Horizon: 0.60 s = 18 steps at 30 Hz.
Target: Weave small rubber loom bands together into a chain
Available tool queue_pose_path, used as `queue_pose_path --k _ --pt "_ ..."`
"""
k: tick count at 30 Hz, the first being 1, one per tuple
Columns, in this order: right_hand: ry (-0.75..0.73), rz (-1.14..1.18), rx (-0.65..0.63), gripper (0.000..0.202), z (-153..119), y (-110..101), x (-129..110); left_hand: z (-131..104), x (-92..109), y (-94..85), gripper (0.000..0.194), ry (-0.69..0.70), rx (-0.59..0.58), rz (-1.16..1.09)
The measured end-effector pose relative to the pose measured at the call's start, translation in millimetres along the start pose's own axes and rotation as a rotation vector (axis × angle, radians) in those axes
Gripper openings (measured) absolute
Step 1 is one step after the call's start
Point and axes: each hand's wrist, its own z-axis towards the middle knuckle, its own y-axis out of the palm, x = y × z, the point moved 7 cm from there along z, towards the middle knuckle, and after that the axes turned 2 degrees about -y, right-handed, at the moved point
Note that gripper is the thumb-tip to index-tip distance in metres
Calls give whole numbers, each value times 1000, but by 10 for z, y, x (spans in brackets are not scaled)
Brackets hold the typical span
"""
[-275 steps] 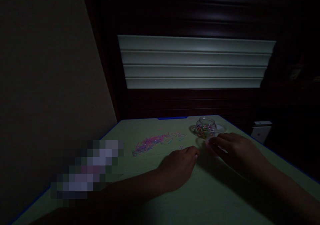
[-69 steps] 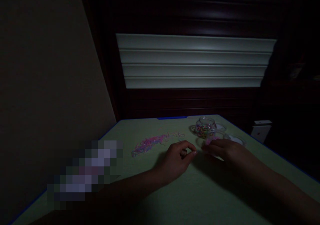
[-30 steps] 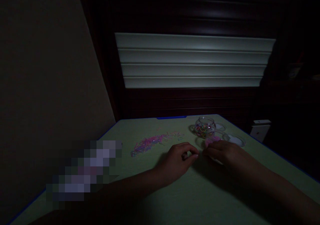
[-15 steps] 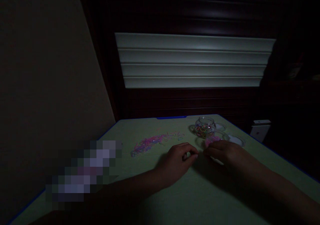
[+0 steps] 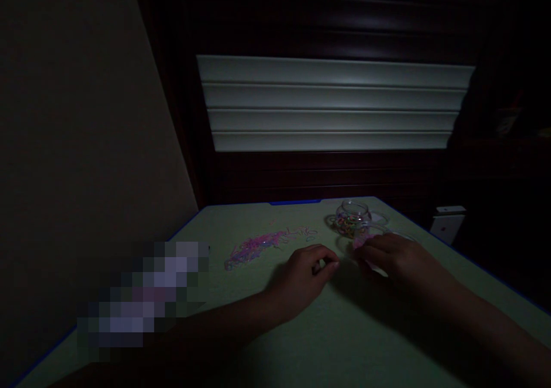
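Observation:
My left hand (image 5: 305, 279) is over the middle of the table, thumb and fingertips pinched together; anything between them is too small to make out. To its right, my right hand (image 5: 394, 259) has its fingers closed at a clear container with pink bands (image 5: 363, 241), partly hidden behind the fingers. What the right fingertips hold cannot be made out in the dim light. Behind that container stands an open round glass jar (image 5: 353, 218) with multicoloured bands inside. A loose pile of pink and purple bands (image 5: 256, 247) lies left of the jar, beyond my left hand.
The pale green table (image 5: 301, 348) has a blue edge. Clear lids (image 5: 379, 218) lie beside the jar at the right. A blurred-out object (image 5: 150, 296) lies on the left side. Behind the table is a dark panel with pale slats (image 5: 331, 104).
My right hand has shifted slightly to the right and up, over the clear container and lid. My left hand has moved very slightly left, still pinched.

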Motion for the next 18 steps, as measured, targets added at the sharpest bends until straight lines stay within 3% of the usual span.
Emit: queue_pose_path --k 4,11,18 --pt "117 -156 55 15 -8 -90 102 -2 -31 10 16 -4 -5 -6" --pt "319 -398 -18 15 -86 -122 308 -6 -72 12 16 -30 -5 -18" --pt "403 -434 -72 18 -110 -108 372 -11 -80 10 17 -34 5 -14"
